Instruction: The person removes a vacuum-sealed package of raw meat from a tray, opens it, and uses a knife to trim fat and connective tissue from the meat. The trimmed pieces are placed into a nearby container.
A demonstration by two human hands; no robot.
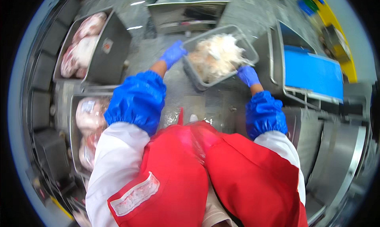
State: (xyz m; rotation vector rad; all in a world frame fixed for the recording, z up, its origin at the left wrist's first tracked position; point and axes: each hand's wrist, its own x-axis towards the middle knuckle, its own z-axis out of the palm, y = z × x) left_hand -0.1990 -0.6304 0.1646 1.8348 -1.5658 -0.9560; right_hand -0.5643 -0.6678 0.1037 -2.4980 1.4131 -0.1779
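A translucent grey plastic tub (198,79) holds a loose heap of pale white, shredded-looking material (219,50), too blurred to identify. My left hand (173,54), in a purple glove, grips its left end. My right hand (247,75), gloved alike, is closed on the rim at its lower right. Both forearms wear blue sleeve covers over white sleeves. The tub is held tilted slightly above the wet floor (194,104), in front of my red apron (249,171).
Steel bins (109,60) of raw meat (89,29) stand on the left, a second one (74,136) nearer me. A steel cart (186,15) is ahead. On the right are a steel cart with a blue board (310,72), a yellow strip (330,11) and steel units (328,159).
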